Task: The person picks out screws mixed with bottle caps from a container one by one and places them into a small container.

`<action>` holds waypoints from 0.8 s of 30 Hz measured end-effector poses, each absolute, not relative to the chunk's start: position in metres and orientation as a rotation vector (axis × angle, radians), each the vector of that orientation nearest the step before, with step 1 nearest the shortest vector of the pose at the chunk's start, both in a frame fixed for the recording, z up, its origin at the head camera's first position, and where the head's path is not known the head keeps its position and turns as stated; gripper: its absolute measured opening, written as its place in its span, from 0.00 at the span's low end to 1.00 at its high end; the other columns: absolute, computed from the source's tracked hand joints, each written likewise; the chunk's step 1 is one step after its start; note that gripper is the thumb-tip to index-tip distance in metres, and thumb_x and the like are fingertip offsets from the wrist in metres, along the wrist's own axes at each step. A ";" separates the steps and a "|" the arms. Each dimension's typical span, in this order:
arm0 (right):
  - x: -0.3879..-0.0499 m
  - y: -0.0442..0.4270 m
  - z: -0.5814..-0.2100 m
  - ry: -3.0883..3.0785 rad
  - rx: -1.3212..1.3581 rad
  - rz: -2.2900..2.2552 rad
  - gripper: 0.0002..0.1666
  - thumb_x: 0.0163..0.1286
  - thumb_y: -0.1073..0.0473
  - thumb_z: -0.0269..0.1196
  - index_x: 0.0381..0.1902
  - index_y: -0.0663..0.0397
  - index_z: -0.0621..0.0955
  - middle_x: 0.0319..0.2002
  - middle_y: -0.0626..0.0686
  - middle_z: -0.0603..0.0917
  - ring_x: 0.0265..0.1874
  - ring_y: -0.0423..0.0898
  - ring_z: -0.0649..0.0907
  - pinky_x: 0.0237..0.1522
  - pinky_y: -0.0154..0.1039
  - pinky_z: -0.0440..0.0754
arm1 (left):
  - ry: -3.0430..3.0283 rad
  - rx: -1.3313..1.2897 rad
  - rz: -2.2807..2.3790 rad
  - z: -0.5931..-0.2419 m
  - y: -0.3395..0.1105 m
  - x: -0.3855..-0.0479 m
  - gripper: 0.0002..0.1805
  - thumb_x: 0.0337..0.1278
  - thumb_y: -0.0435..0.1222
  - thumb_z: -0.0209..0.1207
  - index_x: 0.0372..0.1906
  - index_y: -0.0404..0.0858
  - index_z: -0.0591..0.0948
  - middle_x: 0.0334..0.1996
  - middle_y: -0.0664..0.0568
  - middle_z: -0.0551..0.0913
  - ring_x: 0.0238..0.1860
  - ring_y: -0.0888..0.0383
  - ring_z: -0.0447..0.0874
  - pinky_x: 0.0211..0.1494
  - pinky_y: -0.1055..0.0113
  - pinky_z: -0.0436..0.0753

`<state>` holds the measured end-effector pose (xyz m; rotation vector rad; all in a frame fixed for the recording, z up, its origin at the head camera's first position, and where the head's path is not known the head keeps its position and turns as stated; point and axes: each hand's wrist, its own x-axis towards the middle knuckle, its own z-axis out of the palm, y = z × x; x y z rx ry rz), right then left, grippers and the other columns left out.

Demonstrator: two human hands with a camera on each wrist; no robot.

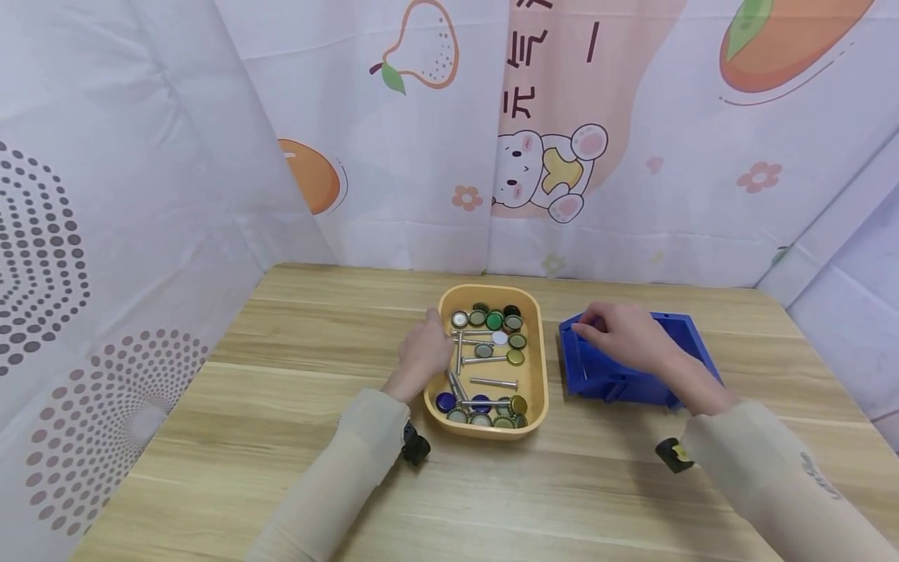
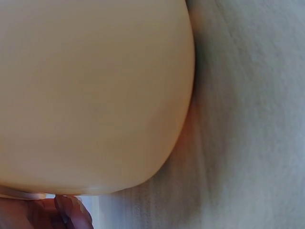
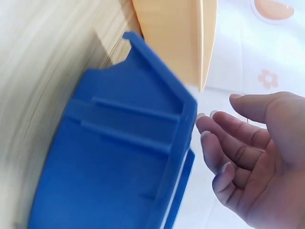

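The left hand [image 1: 425, 347] is at the left rim of a yellow tray [image 1: 543, 375] holding metal bottle caps and silver screws. Its fingertips [image 2: 75, 212] show past the rim in the left wrist view, but what they touch is hidden. Over the left part of a blue bin [image 1: 691, 343] is the right hand [image 1: 632, 336]. In the right wrist view, this hand [image 3: 259, 155] has loosely bent fingers, the thumb apart from them and nothing held, beside the blue bin [image 3: 109, 143].
The tray and bin stand side by side on a wood-grain table [image 1: 295, 328], with a gap between them. A printed curtain [image 1: 407, 156] hangs behind the table and at both sides. A dark wrist camera sits at each sleeve.
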<state>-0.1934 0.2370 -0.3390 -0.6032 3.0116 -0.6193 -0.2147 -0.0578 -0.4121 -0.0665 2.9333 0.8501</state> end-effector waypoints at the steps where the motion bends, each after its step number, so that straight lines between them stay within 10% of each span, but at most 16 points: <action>1: -0.193 0.234 -0.339 3.017 -0.606 -0.616 0.14 0.71 0.53 0.61 0.41 0.59 0.84 0.26 0.47 0.84 0.23 0.40 0.76 0.29 0.36 0.74 | 2.934 -0.065 0.847 -0.412 -0.058 -0.215 0.19 0.62 0.34 0.50 0.57 0.33 0.68 0.30 0.44 0.78 0.25 0.51 0.77 0.24 0.62 0.72; 24: -0.184 0.157 -0.352 3.041 -0.873 -0.338 0.13 0.67 0.48 0.65 0.35 0.52 0.83 0.28 0.47 0.83 0.26 0.41 0.78 0.26 0.35 0.75 | 2.958 -0.044 0.811 -0.412 -0.058 -0.214 0.14 0.60 0.34 0.49 0.50 0.35 0.69 0.27 0.46 0.77 0.24 0.51 0.76 0.23 0.62 0.71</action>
